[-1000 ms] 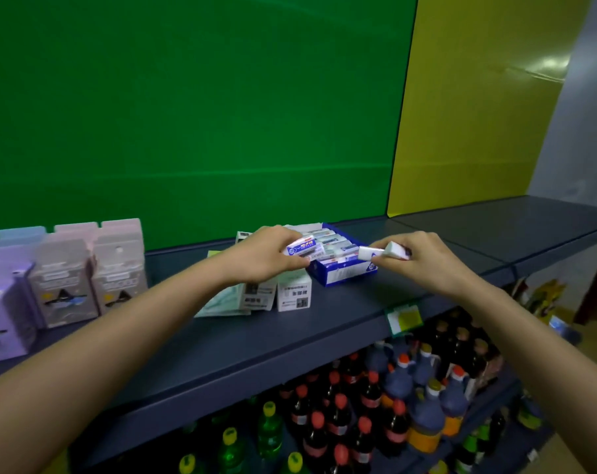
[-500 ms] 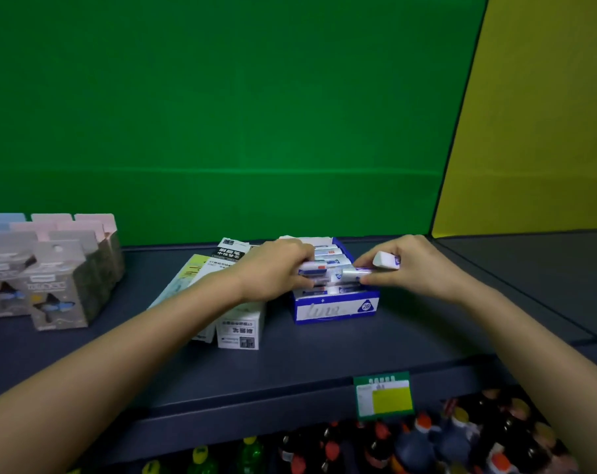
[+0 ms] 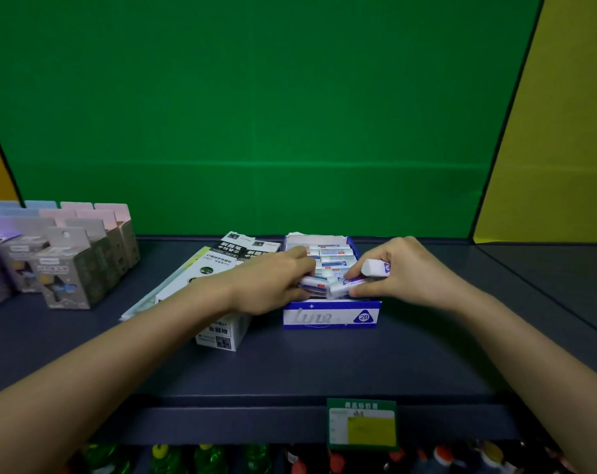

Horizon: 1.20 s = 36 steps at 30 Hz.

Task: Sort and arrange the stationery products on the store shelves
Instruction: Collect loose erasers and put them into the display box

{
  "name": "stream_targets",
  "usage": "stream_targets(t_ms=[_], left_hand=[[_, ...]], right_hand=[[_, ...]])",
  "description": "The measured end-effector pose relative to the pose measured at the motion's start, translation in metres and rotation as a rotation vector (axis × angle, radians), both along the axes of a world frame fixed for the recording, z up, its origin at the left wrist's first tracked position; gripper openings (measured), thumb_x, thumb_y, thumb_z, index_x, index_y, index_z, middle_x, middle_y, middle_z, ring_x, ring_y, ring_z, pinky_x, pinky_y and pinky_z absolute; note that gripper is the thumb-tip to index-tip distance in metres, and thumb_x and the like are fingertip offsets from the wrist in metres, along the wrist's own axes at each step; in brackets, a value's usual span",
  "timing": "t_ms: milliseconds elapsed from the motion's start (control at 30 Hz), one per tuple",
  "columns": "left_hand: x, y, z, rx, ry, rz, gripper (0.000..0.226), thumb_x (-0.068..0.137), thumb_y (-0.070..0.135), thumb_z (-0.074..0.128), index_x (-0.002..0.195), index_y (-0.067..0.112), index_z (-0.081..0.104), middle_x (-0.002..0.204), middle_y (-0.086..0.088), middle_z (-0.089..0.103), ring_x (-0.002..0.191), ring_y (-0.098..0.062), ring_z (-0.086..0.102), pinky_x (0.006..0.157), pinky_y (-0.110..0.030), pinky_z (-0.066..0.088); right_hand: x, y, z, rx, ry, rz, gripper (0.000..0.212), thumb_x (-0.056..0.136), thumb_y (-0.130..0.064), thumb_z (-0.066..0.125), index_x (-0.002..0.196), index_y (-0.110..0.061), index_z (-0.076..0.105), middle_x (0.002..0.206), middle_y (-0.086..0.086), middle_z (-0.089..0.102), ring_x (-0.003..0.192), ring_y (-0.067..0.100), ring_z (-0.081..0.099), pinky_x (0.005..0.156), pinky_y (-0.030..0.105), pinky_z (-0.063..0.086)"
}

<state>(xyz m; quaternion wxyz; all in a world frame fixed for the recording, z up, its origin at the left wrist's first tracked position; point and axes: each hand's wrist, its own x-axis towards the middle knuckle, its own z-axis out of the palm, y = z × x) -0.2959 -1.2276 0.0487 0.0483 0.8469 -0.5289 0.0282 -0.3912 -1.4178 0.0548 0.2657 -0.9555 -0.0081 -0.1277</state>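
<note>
Farthest left, upright cardboard boxes (image 3: 67,268) in pastel blue, pink and lilac are ranged in rows on the dark, matt shelf (image 3: 324,364), each topped with a flat hang tab. Beside them, flat printed packets (image 3: 191,268) are laid at a slant, and a small white carton (image 3: 221,333) is stood at their near end, partly hidden by the left forearm. The left hand (image 3: 273,285) is reached into the open blue-and-white box (image 3: 331,316), its fingers curled around a sleeved eraser (image 3: 310,281) in the front row. The box is packed with rectangular erasers (image 3: 334,258) in paper sleeves, set side by side. Over its right edge the right hand (image 3: 403,275) is held; a blunt white eraser (image 3: 375,267) is gripped in its curled fingers, while a second one below is touched by the fingertips. A green price tag (image 3: 361,424) is fixed to the shelf's front lip, and glossy bottle tops (image 3: 204,456) are seen beneath.
</note>
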Motion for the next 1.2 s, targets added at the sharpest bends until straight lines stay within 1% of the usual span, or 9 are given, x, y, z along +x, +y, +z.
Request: stream_targets(t_ms=[133,233,333,433,533,667,900,1100,1200], left_hand=[[-0.0007,-0.0010,0.0009,-0.015,0.071,0.001,0.019,0.093,0.020,0.046,0.100,0.002,0.046,0.102,-0.007,0.040,0.089,-0.017,0.039,0.076,-0.021,0.026],[-0.0008,-0.0010,0.0018,-0.010,0.087,0.006,0.018,0.093,0.020,0.047,0.098,0.002,0.046,0.097,-0.003,0.035,0.088,-0.016,0.037,0.074,-0.020,0.026],[0.0014,-0.0003,0.0025,-0.004,0.120,0.016,0.013,0.091,0.019,0.050,0.092,0.008,0.045,0.096,-0.004,0.037,0.090,-0.020,0.042,0.077,-0.026,0.030],[0.0010,0.0006,0.0017,-0.009,0.114,0.025,0.018,0.091,0.020,0.052,0.095,0.003,0.046,0.095,-0.004,0.037,0.089,-0.021,0.042,0.073,-0.025,0.029],[0.0002,0.0022,0.0002,-0.009,0.092,0.012,0.020,0.092,0.020,0.049,0.098,0.002,0.047,0.096,-0.001,0.034,0.085,-0.015,0.038,0.070,-0.021,0.024],[0.0002,0.0056,0.0010,-0.024,0.103,-0.014,0.016,0.094,0.022,0.046,0.094,0.006,0.046,0.097,0.000,0.035,0.087,-0.015,0.039,0.074,-0.019,0.025],[0.0008,0.0069,0.0046,-0.074,0.071,-0.032,0.011,0.091,0.011,0.049,0.095,0.000,0.048,0.095,-0.003,0.040,0.085,-0.015,0.037,0.071,-0.019,0.024],[-0.0036,0.0017,0.0048,-0.053,0.025,-0.036,0.005,0.090,0.009,0.048,0.092,0.009,0.043,0.094,-0.002,0.037,0.082,-0.013,0.033,0.069,-0.016,0.020],[-0.0022,0.0023,0.0026,-0.059,0.016,-0.009,0.008,0.090,0.012,0.049,0.090,0.009,0.042,0.099,-0.008,0.046,0.082,-0.013,0.035,0.067,-0.018,0.021]], right_hand=[[0.0038,-0.0010,-0.0028,0.004,0.004,0.020,0.023,0.066,-0.025,0.081,0.089,-0.023,0.076,0.082,-0.010,0.072,0.075,0.000,0.062,0.062,0.004,0.041],[0.0053,-0.0021,-0.0047,-0.005,-0.006,0.024,0.024,0.067,-0.025,0.080,0.090,-0.022,0.076,0.079,-0.013,0.070,0.075,-0.001,0.061,0.062,0.006,0.041],[0.0066,-0.0033,-0.0073,-0.031,-0.013,0.033,0.022,0.067,-0.027,0.080,0.088,-0.023,0.076,0.088,-0.006,0.075,0.084,0.007,0.065,0.073,0.019,0.046],[0.0067,-0.0018,-0.0087,-0.052,-0.016,0.043,0.021,0.067,-0.026,0.080,0.088,-0.022,0.076,0.092,-0.004,0.075,0.089,0.010,0.065,0.082,0.028,0.049],[0.0069,-0.0004,-0.0103,-0.062,-0.033,0.048,0.023,0.067,-0.025,0.080,0.089,-0.020,0.076,0.093,-0.004,0.075,0.089,0.011,0.065,0.083,0.029,0.049],[0.0095,-0.0019,-0.0103,-0.110,-0.026,0.099,0.021,0.069,-0.025,0.079,0.089,-0.019,0.076,0.095,-0.004,0.073,0.090,0.013,0.064,0.085,0.029,0.048],[0.0088,-0.0029,-0.0082,-0.087,-0.037,0.107,0.015,0.071,-0.024,0.077,0.085,-0.020,0.077,0.091,-0.006,0.072,0.087,0.010,0.064,0.084,0.030,0.049],[0.0096,-0.0011,-0.0082,-0.092,-0.035,0.092,0.016,0.070,-0.024,0.077,0.085,-0.021,0.076,0.090,-0.006,0.072,0.087,0.011,0.064,0.082,0.030,0.049],[0.0103,0.0000,-0.0079,-0.099,-0.034,0.083,0.017,0.070,-0.025,0.077,0.087,-0.021,0.076,0.087,-0.008,0.071,0.086,0.010,0.064,0.081,0.027,0.048]])
